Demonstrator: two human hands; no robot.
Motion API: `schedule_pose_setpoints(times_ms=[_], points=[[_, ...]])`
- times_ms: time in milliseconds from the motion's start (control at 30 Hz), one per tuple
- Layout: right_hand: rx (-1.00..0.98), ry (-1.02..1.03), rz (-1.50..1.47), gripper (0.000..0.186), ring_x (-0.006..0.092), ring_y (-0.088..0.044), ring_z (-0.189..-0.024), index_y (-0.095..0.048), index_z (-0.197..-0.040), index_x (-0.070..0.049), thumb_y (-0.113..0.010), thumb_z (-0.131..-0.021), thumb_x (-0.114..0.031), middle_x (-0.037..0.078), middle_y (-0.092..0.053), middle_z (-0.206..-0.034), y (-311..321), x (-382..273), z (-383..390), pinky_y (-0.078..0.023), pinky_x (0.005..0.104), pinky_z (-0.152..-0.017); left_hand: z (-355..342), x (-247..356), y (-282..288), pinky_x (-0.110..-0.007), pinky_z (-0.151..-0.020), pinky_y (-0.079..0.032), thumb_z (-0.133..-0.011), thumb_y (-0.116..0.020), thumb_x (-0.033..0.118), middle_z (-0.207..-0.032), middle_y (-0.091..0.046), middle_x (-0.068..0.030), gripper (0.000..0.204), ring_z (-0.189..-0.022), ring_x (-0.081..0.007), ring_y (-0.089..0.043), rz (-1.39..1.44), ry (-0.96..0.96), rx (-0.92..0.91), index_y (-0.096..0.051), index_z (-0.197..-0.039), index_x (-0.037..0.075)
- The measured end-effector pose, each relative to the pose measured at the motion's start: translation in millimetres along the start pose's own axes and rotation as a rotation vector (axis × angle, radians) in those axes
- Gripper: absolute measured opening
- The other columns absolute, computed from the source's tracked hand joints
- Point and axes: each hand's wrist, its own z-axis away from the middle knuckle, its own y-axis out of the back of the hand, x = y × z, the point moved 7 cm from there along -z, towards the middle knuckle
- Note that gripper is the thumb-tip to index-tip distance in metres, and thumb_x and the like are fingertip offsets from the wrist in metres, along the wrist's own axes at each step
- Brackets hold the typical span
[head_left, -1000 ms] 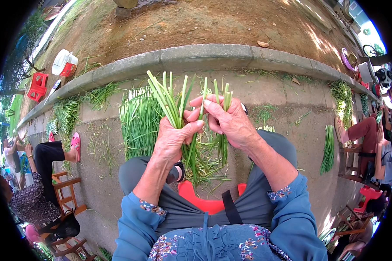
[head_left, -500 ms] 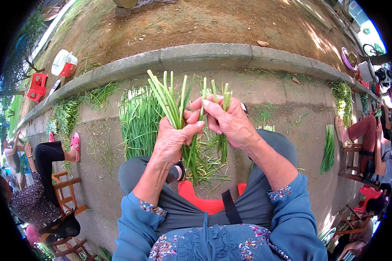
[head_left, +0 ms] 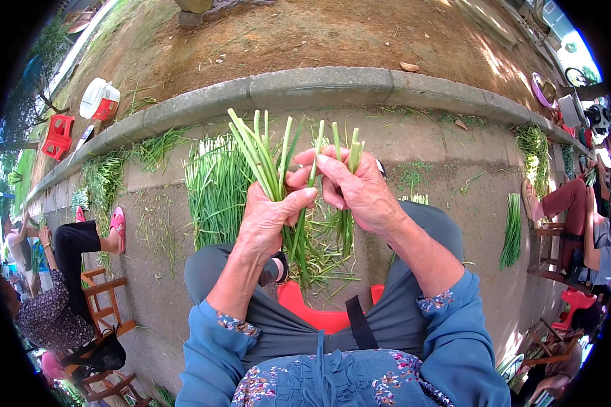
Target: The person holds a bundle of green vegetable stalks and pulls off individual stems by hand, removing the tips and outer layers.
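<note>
My left hand (head_left: 270, 211) is closed round a small bunch of green stalks (head_left: 258, 154), which look like garlic chives or young scallions. Their pale ends point up and away from me, and the thin leaves hang below my fingers. My right hand (head_left: 362, 190) holds a few more of these stalks (head_left: 355, 146) between its fingers. Its thumb and forefinger pinch a single stalk (head_left: 319, 141) between the two hands, and the left fingertips are close by or touching it. Beyond my left knee lies a thick pile of the same greens (head_left: 214, 193), pale ends away from me.
Loose trimmings (head_left: 329, 261) cover the ground between my feet, in front of a red plastic seat (head_left: 305, 308). A stone kerb (head_left: 319, 87) runs across beyond. People sit on wooden chairs at both sides; a red stool (head_left: 58, 136) and a white-and-red bucket (head_left: 102, 99) stand far left.
Almost nothing differs. The single stalk between my hands has tilted slightly to the right at its top, and the right hand has shifted a trace.
</note>
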Motion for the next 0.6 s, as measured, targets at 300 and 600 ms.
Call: schedule_pose_setpoints(times_ms=[300,600], points=[[0.142,0.284,0.523,0.013,0.0051,-0.043,-0.05,-0.057,-0.093,-0.003,-0.051,-0.086,-0.013,0.004,-0.06,-0.072,13.4,-14.7,-2.0,-0.034,0.0207,-0.044,0.8,-1.4,0.5,-0.016,-0.038,-0.028,-0.07,-0.069,0.006,-0.062,-0.058,-0.0027,0.014,-0.042,-0.003,-0.04,-0.034,0.013,-0.038,-0.057,-0.076,0.003],[0.19,0.558,0.879,0.021,0.01,-0.05,-0.057,-0.05,-0.073,-0.002,-0.046,-0.089,-0.015,0.002,-0.052,-0.06,6.6,-30.5,5.3,-0.041,0.0261,-0.051,2.2,0.3,-1.7,-0.017,-0.039,-0.028,-0.07,-0.069,0.006,-0.062,-0.058,-0.0036,0.014,-0.042,-0.0033,-0.04,-0.039,0.023,-0.046,-0.057,-0.078,0.003]])
